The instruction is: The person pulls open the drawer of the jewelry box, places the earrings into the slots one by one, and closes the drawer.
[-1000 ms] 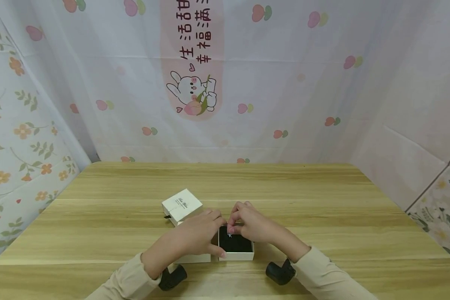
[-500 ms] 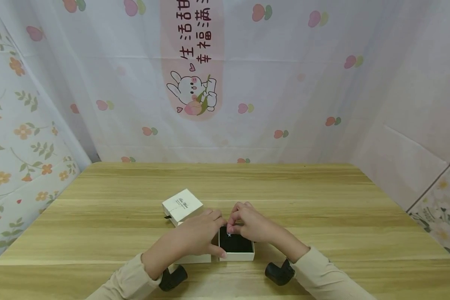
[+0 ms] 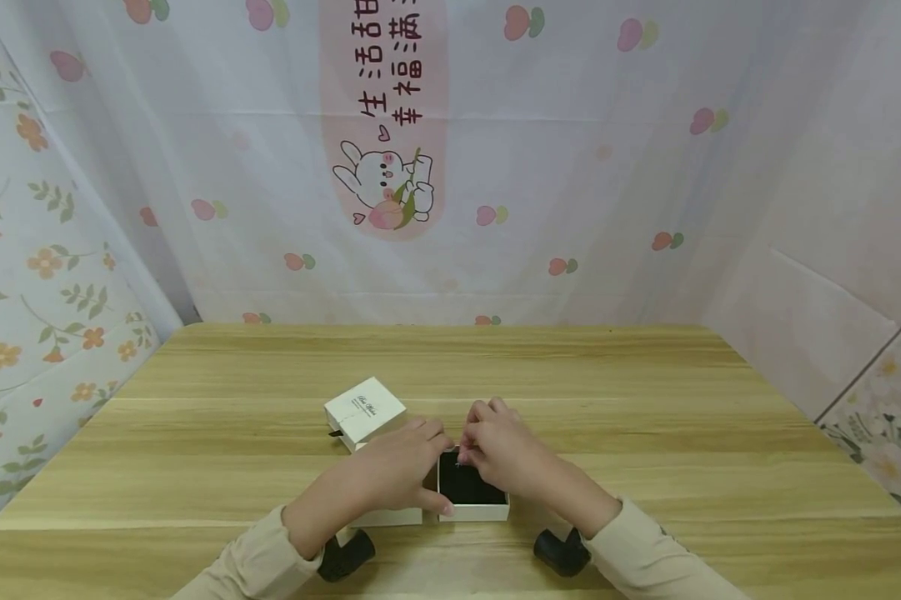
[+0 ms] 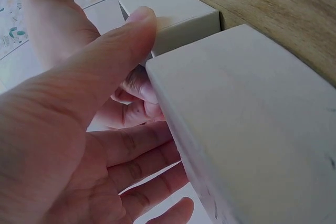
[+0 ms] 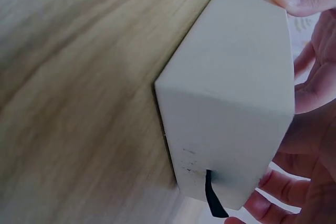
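A white open jewellery box drawer (image 3: 473,512) lined with a black pad (image 3: 471,487) lies at the table's front middle. Its left side is held by my left hand (image 3: 397,468), thumb at the near corner and fingers toward the far edge. My right hand (image 3: 506,450) bends over the back of the pad, thumb and fingertips pinched at a tiny silvery piece of jewellery (image 3: 458,465); its exact kind is too small to tell. A black ribbon tab (image 5: 212,195) sticks out of the drawer's end in the right wrist view.
A white box with dark lettering (image 3: 365,410) sits behind my left hand, a black tab at its side. Another white box (image 3: 388,518) lies partly under my left hand, left of the drawer. Wooden table (image 3: 608,383) surrounds them, with a printed curtain (image 3: 570,167) behind.
My right hand has rolled forward and turned over the pad, so less of the silvery piece shows below its fingertips. The left hand and the boxes have stayed in place.
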Demonstrator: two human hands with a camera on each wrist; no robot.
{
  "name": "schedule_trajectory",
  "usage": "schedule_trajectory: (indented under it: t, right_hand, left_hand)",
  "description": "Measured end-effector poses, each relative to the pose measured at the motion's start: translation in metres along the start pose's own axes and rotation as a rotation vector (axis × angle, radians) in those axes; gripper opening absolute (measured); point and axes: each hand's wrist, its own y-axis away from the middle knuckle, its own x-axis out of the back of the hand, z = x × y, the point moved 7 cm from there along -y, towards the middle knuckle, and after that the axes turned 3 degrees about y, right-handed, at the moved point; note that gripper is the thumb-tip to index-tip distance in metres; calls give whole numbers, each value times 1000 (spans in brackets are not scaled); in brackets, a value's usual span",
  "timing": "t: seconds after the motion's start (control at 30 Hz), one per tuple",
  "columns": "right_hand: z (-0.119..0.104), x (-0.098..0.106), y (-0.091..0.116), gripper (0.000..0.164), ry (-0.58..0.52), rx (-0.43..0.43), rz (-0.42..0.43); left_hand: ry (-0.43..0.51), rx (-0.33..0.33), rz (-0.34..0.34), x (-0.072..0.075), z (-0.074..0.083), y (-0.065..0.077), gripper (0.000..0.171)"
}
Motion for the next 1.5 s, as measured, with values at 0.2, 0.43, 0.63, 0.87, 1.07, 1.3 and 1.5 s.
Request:
schedule_trajectory:
  t: [0.2, 0.43, 0.63, 0.87, 1.07, 1.3, 1.5]
  right_hand:
    - [-5, 0, 3, 10, 74, 17, -6]
    - [-1, -3, 1, 10, -50, -21, -10]
    - [-2, -4, 3, 12, -35, -4, 0]
    - [-5, -3, 7, 14, 69, 6, -2]
    - [-9, -1, 10, 16, 125, 27, 8]
    - [-11, -1, 10, 16, 189, 47, 10]
    - [-10, -1, 10, 17, 177, 49, 2]
  left_hand:
    - [-4, -6, 9, 1, 0, 1, 64]
    - [-1, -4, 9, 2, 0, 1, 64]
    - [-19, -11, 10, 1, 0, 0, 64]
    - [-8, -3, 2, 1, 0, 0, 64]
    - [-10, -2, -3, 0, 0, 0, 64]
    - [-24, -8, -3, 0, 0, 0, 64]
    - [-24, -9, -8, 0, 0, 0, 64]
